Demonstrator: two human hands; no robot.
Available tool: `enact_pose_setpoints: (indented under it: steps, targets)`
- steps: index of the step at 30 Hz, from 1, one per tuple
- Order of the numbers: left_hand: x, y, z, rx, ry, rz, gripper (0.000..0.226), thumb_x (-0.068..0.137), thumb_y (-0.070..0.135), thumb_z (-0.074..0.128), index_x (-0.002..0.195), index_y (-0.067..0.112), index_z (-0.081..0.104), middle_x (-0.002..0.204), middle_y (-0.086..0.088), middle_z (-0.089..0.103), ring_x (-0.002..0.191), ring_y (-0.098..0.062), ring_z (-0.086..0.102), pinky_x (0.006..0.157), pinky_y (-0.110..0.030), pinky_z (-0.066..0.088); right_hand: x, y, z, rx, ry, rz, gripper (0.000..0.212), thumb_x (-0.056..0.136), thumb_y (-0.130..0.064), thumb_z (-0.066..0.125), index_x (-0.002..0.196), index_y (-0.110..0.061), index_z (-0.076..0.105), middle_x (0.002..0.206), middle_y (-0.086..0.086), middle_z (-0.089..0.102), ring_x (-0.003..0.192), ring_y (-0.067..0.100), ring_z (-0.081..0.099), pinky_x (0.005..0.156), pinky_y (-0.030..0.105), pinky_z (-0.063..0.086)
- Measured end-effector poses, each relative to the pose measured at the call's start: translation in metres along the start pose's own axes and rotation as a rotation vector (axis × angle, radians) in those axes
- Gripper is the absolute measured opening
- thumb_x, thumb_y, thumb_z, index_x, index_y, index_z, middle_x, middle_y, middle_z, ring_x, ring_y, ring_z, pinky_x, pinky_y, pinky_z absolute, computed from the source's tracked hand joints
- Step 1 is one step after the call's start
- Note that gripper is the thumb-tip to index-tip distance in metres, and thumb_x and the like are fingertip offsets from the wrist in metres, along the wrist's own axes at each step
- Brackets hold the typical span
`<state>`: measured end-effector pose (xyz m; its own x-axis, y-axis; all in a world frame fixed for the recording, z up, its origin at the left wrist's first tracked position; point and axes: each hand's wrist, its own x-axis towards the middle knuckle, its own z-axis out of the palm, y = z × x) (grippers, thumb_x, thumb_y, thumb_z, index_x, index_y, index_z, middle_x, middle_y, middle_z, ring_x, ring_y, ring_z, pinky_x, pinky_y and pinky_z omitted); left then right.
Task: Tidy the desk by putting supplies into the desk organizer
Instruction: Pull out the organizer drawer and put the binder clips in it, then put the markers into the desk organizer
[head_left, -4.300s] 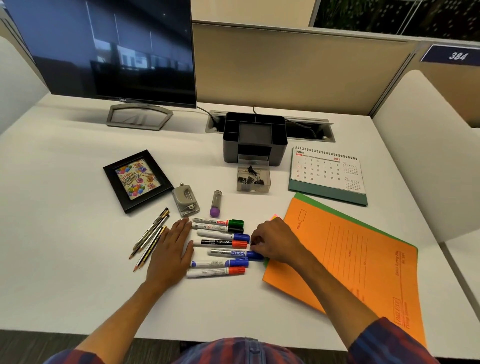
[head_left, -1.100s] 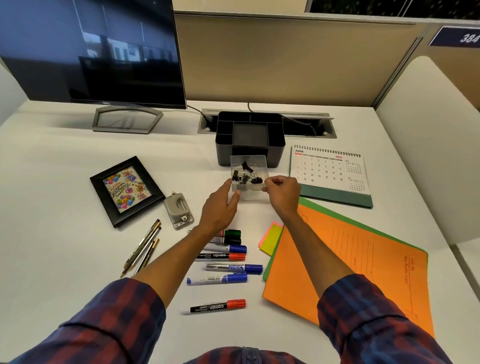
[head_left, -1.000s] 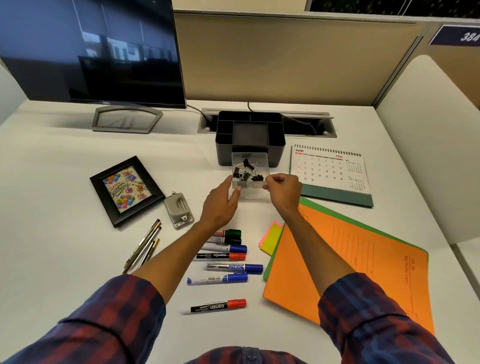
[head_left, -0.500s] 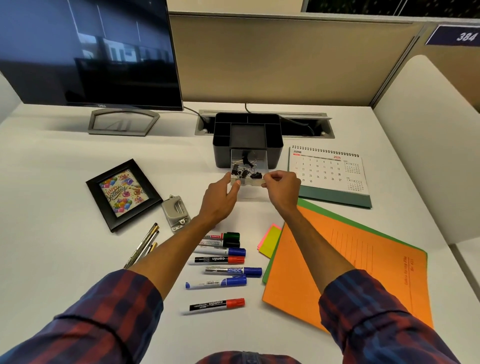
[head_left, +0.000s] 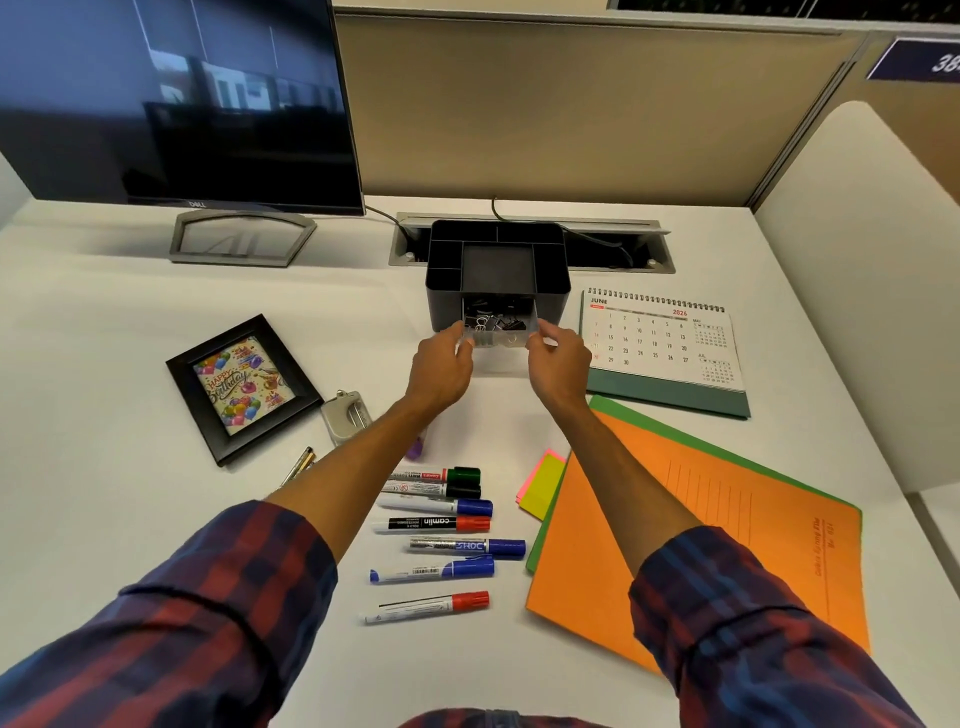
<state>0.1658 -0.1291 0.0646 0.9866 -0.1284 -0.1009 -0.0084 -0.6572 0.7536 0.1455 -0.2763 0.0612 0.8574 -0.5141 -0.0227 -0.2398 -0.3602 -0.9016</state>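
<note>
From the head camera, the left hand and right hand pinch the two sides of a clear drawer of black clips, which sits partway inside the front slot of the black organizer. Beside it a calendar reads "JUNE 2026". Near the sleeves, one marker reads "camlin". The monitor says "DELL".

Both arms stretched forward, plaid sleeves pushed up to the forearms. Left hand and right hand level with each other, palms facing inward, fingers curled, pinching opposite sides of the clear drawer between them.
</note>
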Motion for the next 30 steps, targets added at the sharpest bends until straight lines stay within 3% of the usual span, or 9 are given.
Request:
enact_pose_setpoints:
  steps: [5, 7, 10, 12, 14, 19, 23, 30]
  targets:
    - [0.017, 0.001, -0.009, -0.084, 0.116, -0.021, 0.036, 0.099, 0.022, 0.052, 0.129, 0.004, 0.059, 0.129, -0.014, 0.062, 0.116, -0.027, 0.059, 0.101, -0.033, 0.042, 0.008, 0.002, 0.004, -0.036, -0.043, -0.033, 0.037, 0.097, -0.01, 0.05, 0.133, -0.006, 0.056, 0.114, 0.015, 0.068, 0.087, 0.024, 0.066, 0.077, 0.024, 0.049]
    - [0.022, 0.004, -0.011, -0.125, 0.158, -0.023, 0.03, 0.097, 0.02, 0.057, 0.12, 0.003, 0.066, 0.114, -0.014, 0.069, 0.101, -0.023, 0.064, 0.094, -0.031, 0.047, 0.011, -0.001, 0.005, -0.017, -0.066, -0.015, 0.039, 0.098, -0.011, 0.049, 0.136, -0.006, 0.053, 0.12, 0.014, 0.067, 0.086, 0.02, 0.064, 0.077, 0.023, 0.048]
    - [0.03, 0.006, -0.011, -0.184, 0.206, -0.074, 0.022, 0.092, 0.02, 0.064, 0.105, 0.004, 0.073, 0.097, -0.012, 0.073, 0.087, -0.022, 0.068, 0.088, -0.036, 0.054, 0.013, -0.006, 0.009, 0.021, -0.085, 0.004, 0.041, 0.1, -0.015, 0.048, 0.14, -0.007, 0.049, 0.137, 0.012, 0.056, 0.117, 0.024, 0.059, 0.093, 0.021, 0.044]
    - [0.037, 0.009, -0.01, -0.31, 0.224, -0.175, 0.015, 0.09, 0.016, 0.067, 0.098, 0.005, 0.073, 0.091, -0.011, 0.073, 0.083, -0.022, 0.07, 0.087, -0.037, 0.057, 0.014, -0.007, 0.011, 0.03, -0.097, 0.008, 0.042, 0.1, -0.017, 0.05, 0.14, -0.006, 0.049, 0.142, 0.009, 0.051, 0.127, 0.024, 0.052, 0.1, 0.023, 0.039]
    - [0.043, 0.013, -0.008, -0.407, 0.232, -0.256, 0.01, 0.089, 0.012, 0.067, 0.095, 0.007, 0.073, 0.091, -0.01, 0.072, 0.084, -0.022, 0.07, 0.087, -0.037, 0.057, 0.014, -0.009, 0.012, 0.052, -0.102, 0.027, 0.043, 0.099, -0.014, 0.053, 0.14, -0.004, 0.048, 0.138, 0.007, 0.055, 0.126, 0.021, 0.053, 0.099, 0.019, 0.037]
    - [0.049, 0.017, -0.003, -0.503, 0.222, -0.311, 0.005, 0.089, 0.01, 0.066, 0.09, 0.013, 0.07, 0.092, -0.008, 0.071, 0.09, -0.023, 0.068, 0.086, -0.034, 0.057, 0.016, -0.005, 0.012, 0.178, -0.106, 0.02, 0.043, 0.094, -0.008, 0.057, 0.135, -0.006, 0.046, 0.133, 0.011, 0.058, 0.123, 0.021, 0.055, 0.104, 0.031, 0.046]
    - [0.047, 0.017, 0.0, -0.569, 0.212, -0.301, 0.016, 0.091, 0.011, 0.065, 0.106, 0.009, 0.07, 0.097, -0.007, 0.07, 0.091, -0.019, 0.068, 0.083, -0.027, 0.056, 0.018, -0.004, 0.011, 0.199, -0.129, -0.003, 0.036, 0.093, -0.007, 0.059, 0.128, -0.009, 0.05, 0.132, 0.009, 0.059, 0.124, 0.021, 0.055, 0.1, 0.028, 0.046]
    - [0.027, 0.008, -0.008, -0.407, 0.191, -0.168, 0.026, 0.094, 0.018, 0.061, 0.117, 0.008, 0.067, 0.114, -0.009, 0.069, 0.101, -0.017, 0.062, 0.094, -0.029, 0.049, 0.004, 0.006, 0.01, 0.119, -0.23, -0.098, 0.029, 0.092, -0.01, 0.061, 0.121, -0.008, 0.057, 0.114, 0.006, 0.066, 0.101, 0.014, 0.06, 0.084, 0.017, 0.048]
